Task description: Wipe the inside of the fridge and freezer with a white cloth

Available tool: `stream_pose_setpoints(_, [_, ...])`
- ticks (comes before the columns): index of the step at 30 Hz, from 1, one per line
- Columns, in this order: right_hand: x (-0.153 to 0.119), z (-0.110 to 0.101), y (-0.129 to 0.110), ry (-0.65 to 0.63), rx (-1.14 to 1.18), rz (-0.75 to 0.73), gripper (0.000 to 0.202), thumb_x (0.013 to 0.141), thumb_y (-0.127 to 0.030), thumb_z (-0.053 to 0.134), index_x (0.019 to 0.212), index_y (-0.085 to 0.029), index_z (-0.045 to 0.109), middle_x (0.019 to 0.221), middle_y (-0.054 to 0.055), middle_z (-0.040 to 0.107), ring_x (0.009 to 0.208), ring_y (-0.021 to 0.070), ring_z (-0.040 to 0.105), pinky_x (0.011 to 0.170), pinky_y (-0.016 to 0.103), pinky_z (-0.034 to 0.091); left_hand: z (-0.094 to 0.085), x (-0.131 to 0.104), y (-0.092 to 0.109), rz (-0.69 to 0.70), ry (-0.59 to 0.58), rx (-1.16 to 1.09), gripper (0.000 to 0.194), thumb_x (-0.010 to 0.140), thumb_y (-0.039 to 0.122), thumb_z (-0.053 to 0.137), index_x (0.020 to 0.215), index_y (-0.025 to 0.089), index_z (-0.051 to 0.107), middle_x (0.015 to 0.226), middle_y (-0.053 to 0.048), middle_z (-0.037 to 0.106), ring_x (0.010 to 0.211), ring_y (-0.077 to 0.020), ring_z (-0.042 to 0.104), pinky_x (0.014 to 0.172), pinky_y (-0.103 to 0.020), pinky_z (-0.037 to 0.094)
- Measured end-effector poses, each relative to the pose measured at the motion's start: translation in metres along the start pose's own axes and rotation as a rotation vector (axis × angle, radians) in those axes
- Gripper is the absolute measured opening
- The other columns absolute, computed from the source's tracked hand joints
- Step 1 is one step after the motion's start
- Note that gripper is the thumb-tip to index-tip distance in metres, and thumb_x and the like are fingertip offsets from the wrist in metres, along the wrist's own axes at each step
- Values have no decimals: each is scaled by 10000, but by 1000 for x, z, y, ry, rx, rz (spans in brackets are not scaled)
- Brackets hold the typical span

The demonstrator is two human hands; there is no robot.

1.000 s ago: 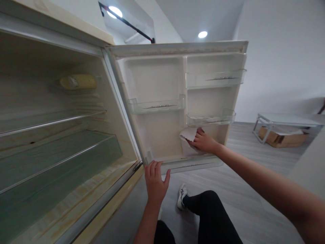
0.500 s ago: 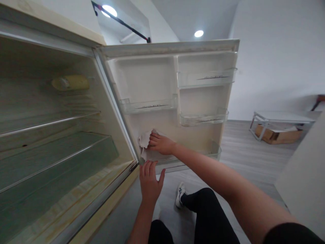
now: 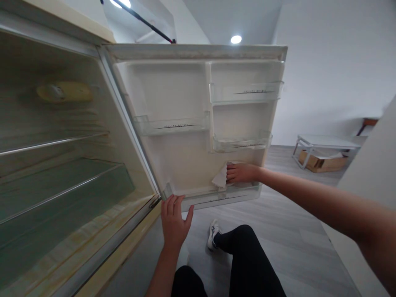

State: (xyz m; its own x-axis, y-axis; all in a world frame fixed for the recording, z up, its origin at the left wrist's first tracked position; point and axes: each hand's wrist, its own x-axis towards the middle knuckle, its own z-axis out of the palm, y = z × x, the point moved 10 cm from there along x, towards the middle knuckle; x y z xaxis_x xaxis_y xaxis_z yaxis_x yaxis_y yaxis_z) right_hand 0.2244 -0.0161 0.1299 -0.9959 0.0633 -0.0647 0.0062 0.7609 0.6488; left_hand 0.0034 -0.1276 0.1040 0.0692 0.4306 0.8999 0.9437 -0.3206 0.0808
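The open refrigerator door (image 3: pixel 182 161) stands in front of me, its inner side facing me. My right hand (image 3: pixel 239 172) presses a pale cloth (image 3: pixel 220 178) with a scalloped edge against the lower right of the door's inner panel, just above the bottom door shelf (image 3: pixel 222 199). Its fingers are closed over the cloth. My left hand (image 3: pixel 175 218) rests on the left end of that clear shelf's rim, near the hinge side. The left fingers are stretched over the rim, with the thumb apart.
At left is the refrigerator's interior with glass shelves (image 3: pixel 77 177) and a yellowish lamp cover (image 3: pixel 64 91). Clear racks (image 3: pixel 173 126) line the door's upper part. A low white table (image 3: pixel 328 141) stands over a cardboard box (image 3: pixel 323 161) on the right. My shoe (image 3: pixel 213 234) is on the floor below the door.
My right hand has slid the cloth from the lower left of the door panel to its lower right. My left hand stays at the shelf's left end. The view has shifted slightly.
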Motion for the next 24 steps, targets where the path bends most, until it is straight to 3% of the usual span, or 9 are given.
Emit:
stream_pose_setpoints(3, [-31, 8, 14, -186, 32, 164, 205, 989, -155, 545, 1053, -205, 733, 1258, 87, 682, 1171, 223, 596, 963, 388, 479, 2, 0, 0, -5, 10, -8, 412, 924, 376, 666, 1261, 154, 588, 1172, -157, 662, 1231, -344, 569, 1160, -585, 374])
stream_pose_setpoints(6, [-45, 12, 30, -321, 91, 371, 220, 963, -122, 546, 1023, -182, 749, 1257, 138, 685, 1171, 251, 614, 906, 387, 496, 5, 1, 0, -7, 15, -10, 410, 920, 364, 671, 1257, 145, 593, 1167, -161, 666, 1226, -346, 574, 1155, -579, 377])
stream_pose_setpoints(9, [-38, 21, 36, -437, 202, 496, 225, 918, -112, 602, 1071, -169, 757, 1229, 153, 710, 1176, 269, 637, 890, 379, 507, 7, 1, -1, -11, 4, -3, 414, 924, 363, 664, 1269, 146, 590, 1180, -164, 664, 1234, -348, 570, 1154, -576, 376])
stream_pose_setpoints(13, [-12, 39, 30, -560, 475, 581, 309, 937, -230, 609, 1206, -174, 750, 1172, 143, 747, 1098, 272, 701, 828, 334, 514, 8, 1, 0, -19, -3, 9, 399, 942, 367, 637, 1280, 164, 578, 1190, -151, 660, 1242, -342, 569, 1165, -579, 362])
stream_pose_setpoints(16, [23, 39, 27, -492, 606, 585, 323, 969, -257, 544, 1190, -175, 764, 1174, 129, 754, 1061, 246, 720, 820, 300, 508, 8, 0, 1, -35, -5, 3, 391, 946, 362, 631, 1283, 171, 575, 1201, -147, 654, 1254, -339, 566, 1172, -578, 358])
stream_pose_setpoints(20, [90, 30, 21, -274, 743, 495, 354, 983, -228, 521, 1266, -180, 727, 1288, 103, 722, 1168, 233, 687, 960, 311, 503, 12, 0, 4, -40, -37, 6, 431, 946, 337, 633, 1334, 165, 558, 1251, -160, 650, 1301, -349, 542, 1177, -577, 361])
stream_pose_setpoints(24, [169, 20, 10, -88, 971, 358, 430, 955, -122, 526, 1363, -142, 662, 1434, 110, 634, 1293, 189, 617, 1095, 280, 440, 17, -7, 10, -23, -80, 23, 643, 944, 316, 630, 1524, 155, 403, 1489, -195, 541, 1471, -372, 405, 1206, -593, 339])
